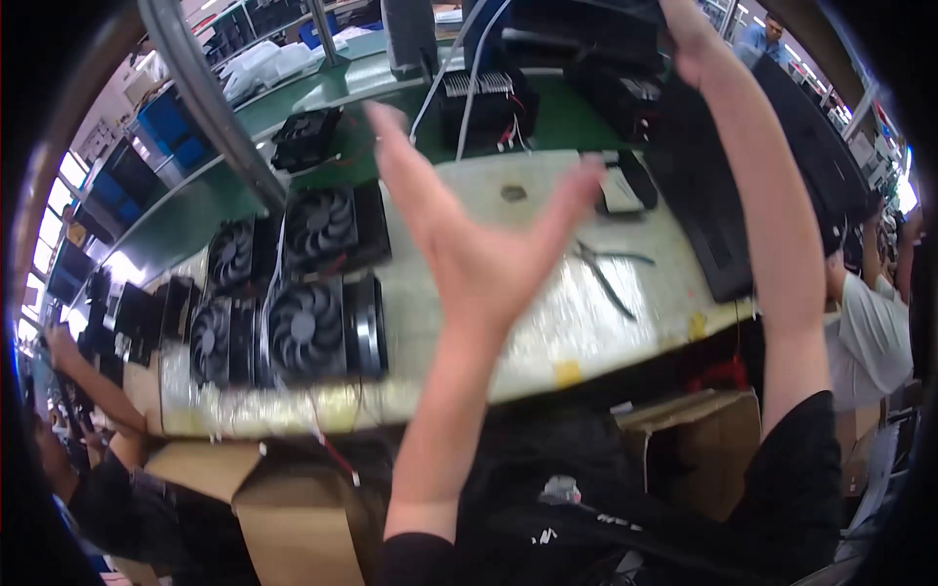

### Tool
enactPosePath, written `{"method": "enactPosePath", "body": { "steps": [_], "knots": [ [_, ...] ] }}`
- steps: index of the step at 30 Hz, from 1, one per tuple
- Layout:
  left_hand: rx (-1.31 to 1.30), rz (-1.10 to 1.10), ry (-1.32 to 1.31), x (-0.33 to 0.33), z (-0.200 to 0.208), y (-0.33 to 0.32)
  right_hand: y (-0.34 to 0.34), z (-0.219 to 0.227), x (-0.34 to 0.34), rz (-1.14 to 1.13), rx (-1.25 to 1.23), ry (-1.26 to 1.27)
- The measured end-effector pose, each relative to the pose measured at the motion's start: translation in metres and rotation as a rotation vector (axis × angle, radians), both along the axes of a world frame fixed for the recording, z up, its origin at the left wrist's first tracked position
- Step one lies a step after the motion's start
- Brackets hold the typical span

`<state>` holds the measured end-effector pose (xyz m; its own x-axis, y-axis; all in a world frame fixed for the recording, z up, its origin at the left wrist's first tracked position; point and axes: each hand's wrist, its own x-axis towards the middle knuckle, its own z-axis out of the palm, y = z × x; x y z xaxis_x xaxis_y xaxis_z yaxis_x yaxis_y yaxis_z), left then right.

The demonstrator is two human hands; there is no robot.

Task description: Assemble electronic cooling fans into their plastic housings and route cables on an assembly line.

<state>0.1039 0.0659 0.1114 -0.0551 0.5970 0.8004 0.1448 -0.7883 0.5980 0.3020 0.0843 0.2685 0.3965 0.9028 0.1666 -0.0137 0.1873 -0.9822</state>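
Note:
Over the middle of the table, my left hand (479,254) is raised with thumb and fingers spread apart, holding nothing; its edges are smeared by motion. My right hand (690,47) reaches up to the top edge of the picture, beside a dark bulky object (586,34). Its fingers are cut off from view, so I cannot tell what they touch. To the right of my left hand lie pliers (608,284) with dark handles. Several black cooling fans (305,327) on box-like units stand left of that hand, wires trailing among them.
A large black panel (708,225) leans at the right. More black units (489,107) stand on the green surface behind. Open cardboard boxes (298,527) sit below the front edge. A metal post (210,103) rises at left; other people work at both sides.

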Motion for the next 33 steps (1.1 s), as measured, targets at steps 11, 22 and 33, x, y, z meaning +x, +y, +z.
{"method": "enactPosePath", "body": {
  "steps": [11,22,33],
  "knots": [
    [-0.65,-0.791,0.116,-0.045,-0.003,-0.082,-0.198,-0.098,-0.051,0.046,0.21,0.261],
    [-0.24,-0.482,0.421,-0.054,-0.102,-0.109,-0.235,-0.233,-0.067,-0.179,0.136,0.303],
    [-0.124,-0.143,0.675,-0.055,-0.092,-0.108,-0.225,-0.257,-0.072,-0.258,0.074,0.311]
  ]
}}
